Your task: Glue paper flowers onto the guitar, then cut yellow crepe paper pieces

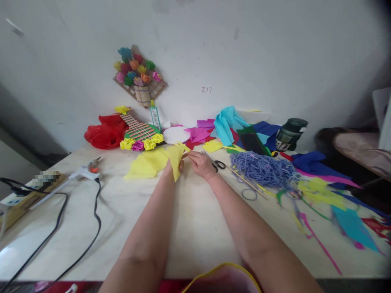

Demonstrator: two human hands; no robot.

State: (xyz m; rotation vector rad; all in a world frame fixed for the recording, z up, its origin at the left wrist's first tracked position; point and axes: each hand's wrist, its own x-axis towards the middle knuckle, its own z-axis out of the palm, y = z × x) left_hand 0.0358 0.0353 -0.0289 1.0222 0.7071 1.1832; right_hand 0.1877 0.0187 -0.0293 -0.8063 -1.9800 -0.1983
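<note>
My left hand (pixel 181 165) is closed on a piece of yellow crepe paper (pixel 174 158), which hides most of its fingers. Cut strips stick up along the paper's top edge. Beside it, my right hand (pixel 200 165) is closed in a pinch with fingertips near the paper's right edge; whatever thin thing lies between them is too small to make out. A larger yellow crepe sheet (pixel 146 162) lies flat left of my hands. Black-handled scissors (pixel 219 165) rest just right of my right hand.
A tangle of purple elastic bands (pixel 264 167) and a thin wooden stick (pixel 249 183) lie to the right. Coloured paper scraps (pixel 351 224) spread further right. On the left are a white glue gun (pixel 84 173), its black cord (pixel 96 211) and a power strip (pixel 15 199). A stick-and-flower craft (pixel 140 132) stands behind.
</note>
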